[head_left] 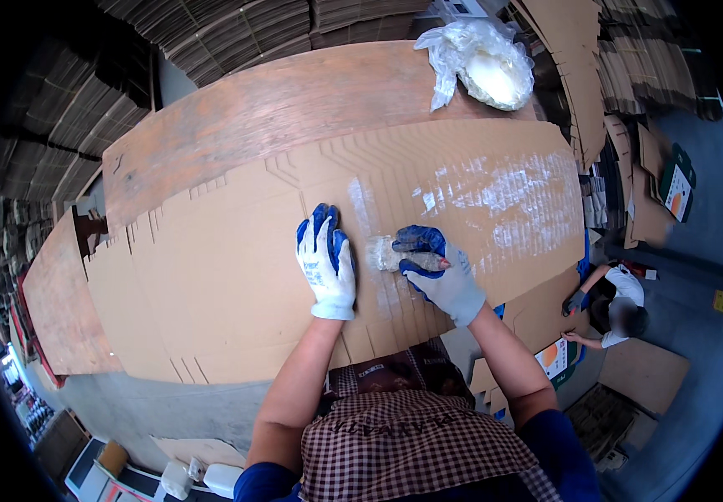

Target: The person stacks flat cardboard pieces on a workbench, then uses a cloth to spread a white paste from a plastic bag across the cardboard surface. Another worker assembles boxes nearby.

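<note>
A stack of overlapping brown cardboard sheets (pixel 211 289) lies on the wooden table in front of me, its edges fanned in steps. My left hand (pixel 326 268), in a white glove with blue-coated fingers, rests on the cardboard with its fingers stretched out. In a matching glove, my right hand (pixel 449 274) grips a brush (pixel 383 253) by its handle. Whitish paste coats the bristles, which touch the cardboard just right of my left hand. Streaks of white paste (pixel 528 201) cover the stepped edges on the right, and a thinner band runs beside the brush.
At the table's far edge (pixel 269 88) sits a plastic-lined container of white paste (pixel 495 77). Bundled flat cardboard (pixel 236 38) is piled behind and to the left. On the right, another person (pixel 625 293) handles printed cardboard (pixel 555 360) low down.
</note>
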`<state>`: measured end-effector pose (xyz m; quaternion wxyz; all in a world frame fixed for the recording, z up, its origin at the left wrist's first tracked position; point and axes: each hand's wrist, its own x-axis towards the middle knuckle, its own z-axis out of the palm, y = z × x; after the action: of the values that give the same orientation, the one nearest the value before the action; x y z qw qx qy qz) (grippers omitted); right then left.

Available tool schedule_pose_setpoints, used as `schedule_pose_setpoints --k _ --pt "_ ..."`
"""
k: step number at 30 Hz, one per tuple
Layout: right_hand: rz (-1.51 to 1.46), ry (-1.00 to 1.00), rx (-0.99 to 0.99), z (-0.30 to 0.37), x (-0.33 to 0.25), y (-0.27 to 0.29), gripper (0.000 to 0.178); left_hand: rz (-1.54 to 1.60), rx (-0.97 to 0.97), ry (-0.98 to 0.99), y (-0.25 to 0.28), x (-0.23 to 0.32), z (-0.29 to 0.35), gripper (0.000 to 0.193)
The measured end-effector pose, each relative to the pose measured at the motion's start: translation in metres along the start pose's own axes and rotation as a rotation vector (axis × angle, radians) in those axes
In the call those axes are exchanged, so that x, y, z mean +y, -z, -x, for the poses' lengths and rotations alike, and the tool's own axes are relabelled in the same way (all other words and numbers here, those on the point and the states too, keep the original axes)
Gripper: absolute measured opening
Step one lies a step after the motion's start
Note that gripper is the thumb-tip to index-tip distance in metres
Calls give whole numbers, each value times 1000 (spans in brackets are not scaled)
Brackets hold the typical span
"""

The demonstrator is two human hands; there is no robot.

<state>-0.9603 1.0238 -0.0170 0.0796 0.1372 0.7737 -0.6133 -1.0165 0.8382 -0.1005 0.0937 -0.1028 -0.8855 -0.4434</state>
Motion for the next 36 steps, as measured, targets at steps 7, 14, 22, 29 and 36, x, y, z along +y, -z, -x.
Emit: schedule_pose_setpoints --k 7,14,22,29,36 --pt "192 78 -46 -13 -15 0 42 4 -8 3 -1 1 -1 38" --pt "22 105 14 -25 -10 -3 38 10 -18 -2 2 2 -1 41" --pt "75 48 52 -32 -24 1 35 6 -17 2 1 -1 -1 40" --pt "120 117 116 -51 -19 2 29 -20 -16 5 0 -1 1 39" --pt "209 146 231 -64 -11 -10 32 -28 -22 -6 0 -1 2 39"
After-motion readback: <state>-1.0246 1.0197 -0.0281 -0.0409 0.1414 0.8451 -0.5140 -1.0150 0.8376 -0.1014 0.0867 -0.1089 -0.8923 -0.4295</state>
